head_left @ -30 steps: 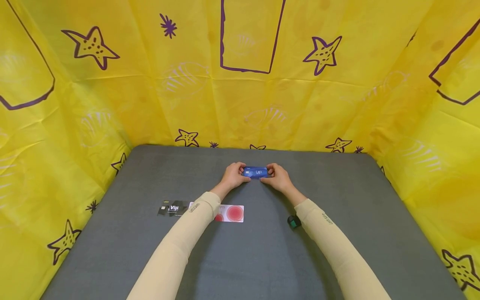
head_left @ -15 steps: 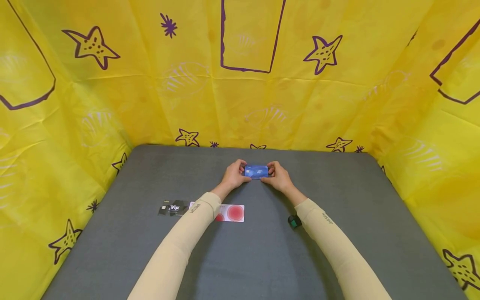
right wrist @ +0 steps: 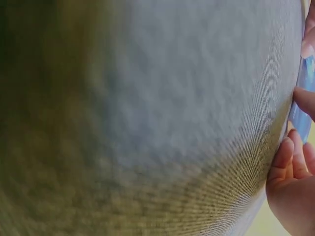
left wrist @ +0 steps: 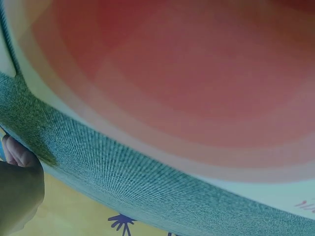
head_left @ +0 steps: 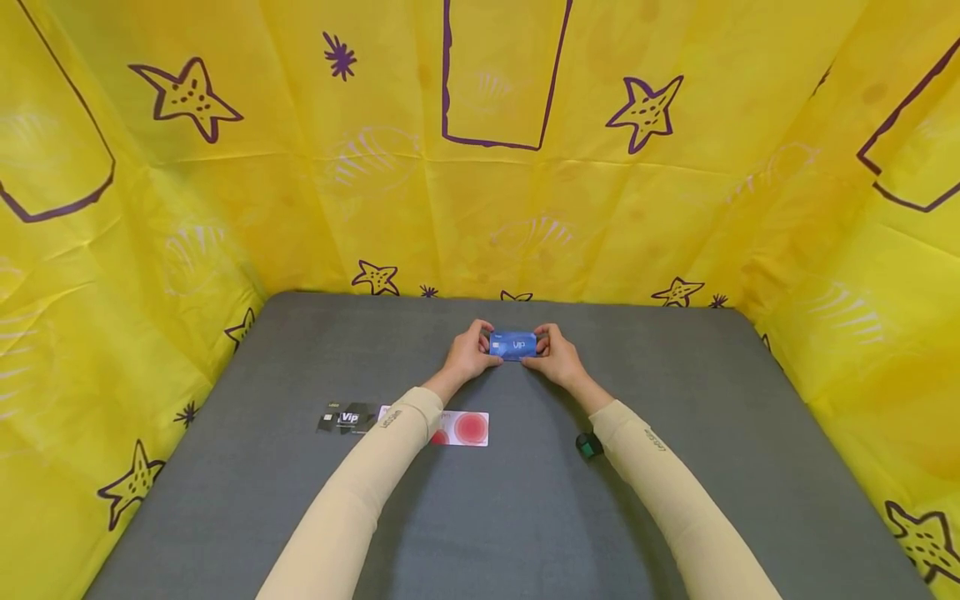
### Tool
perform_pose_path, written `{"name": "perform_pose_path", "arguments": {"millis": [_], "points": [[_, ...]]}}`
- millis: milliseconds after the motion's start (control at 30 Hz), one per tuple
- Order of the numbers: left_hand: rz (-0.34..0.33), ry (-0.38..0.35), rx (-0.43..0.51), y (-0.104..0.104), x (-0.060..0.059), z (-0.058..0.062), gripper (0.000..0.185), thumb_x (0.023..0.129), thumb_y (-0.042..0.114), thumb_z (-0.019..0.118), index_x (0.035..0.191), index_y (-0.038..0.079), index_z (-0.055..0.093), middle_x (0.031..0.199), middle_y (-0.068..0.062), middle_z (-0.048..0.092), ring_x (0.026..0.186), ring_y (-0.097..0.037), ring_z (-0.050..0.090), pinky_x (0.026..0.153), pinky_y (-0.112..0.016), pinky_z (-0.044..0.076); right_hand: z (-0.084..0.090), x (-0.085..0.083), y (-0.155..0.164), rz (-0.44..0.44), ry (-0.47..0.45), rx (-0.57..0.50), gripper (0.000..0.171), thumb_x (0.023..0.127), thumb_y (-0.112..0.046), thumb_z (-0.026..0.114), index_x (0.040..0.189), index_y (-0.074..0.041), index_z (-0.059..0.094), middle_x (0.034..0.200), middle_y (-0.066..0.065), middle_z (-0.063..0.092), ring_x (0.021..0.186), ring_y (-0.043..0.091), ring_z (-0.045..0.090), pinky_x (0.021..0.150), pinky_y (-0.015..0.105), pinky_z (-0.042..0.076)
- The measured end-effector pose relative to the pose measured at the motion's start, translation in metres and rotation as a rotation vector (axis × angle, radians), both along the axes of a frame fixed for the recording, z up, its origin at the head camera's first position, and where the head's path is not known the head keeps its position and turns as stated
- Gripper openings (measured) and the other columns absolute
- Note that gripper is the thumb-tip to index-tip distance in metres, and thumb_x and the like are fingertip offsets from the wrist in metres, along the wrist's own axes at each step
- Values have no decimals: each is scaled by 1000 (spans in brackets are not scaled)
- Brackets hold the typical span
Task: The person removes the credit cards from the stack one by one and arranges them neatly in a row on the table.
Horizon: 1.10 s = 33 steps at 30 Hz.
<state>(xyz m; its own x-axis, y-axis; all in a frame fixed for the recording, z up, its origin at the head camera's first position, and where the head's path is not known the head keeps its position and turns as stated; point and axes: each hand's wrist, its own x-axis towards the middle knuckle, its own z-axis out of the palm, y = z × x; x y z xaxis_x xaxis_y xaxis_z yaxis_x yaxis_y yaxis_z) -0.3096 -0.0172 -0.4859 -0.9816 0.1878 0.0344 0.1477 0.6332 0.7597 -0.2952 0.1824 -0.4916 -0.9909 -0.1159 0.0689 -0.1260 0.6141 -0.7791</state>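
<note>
A blue bank card (head_left: 513, 345) marked "VIP" is held at the far middle of the grey table, its face toward the head camera. My left hand (head_left: 468, 352) pinches its left end between thumb and fingers. At the right end, the thumb and curled fingers of my right hand (head_left: 561, 355) grip it the same way. The right wrist view catches a strip of the blue card (right wrist: 301, 118) at its right edge, beside the right hand (right wrist: 295, 196). Only part of the left hand (left wrist: 19, 182) shows in the left wrist view, low at the left.
A black "Vip" card (head_left: 347, 418) and a white card with red circles (head_left: 471, 428) lie side by side, partly under the left sleeve (head_left: 375, 483). A small dark device (head_left: 588, 445) sits by the right sleeve (head_left: 652, 475). Yellow patterned cloth (head_left: 465, 217) encloses the table (head_left: 510, 517).
Over the last second the blue card has tipped slightly, so its face shows lighter and a little taller. Both hands keep their grip in nearly the same place.
</note>
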Motion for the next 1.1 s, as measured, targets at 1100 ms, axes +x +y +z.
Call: {"name": "perform_pose_path", "arguments": {"millis": [1100], "points": [[-74,-10,4,-9,21,8,56,77,6,82,123,5,50,84,-9,59,71,-17,51,70,-29,44,5,20,4,56,32,49,56,78,-9,81,123,-3,47,92,10,58,74,19,49,69,29,40]]}}
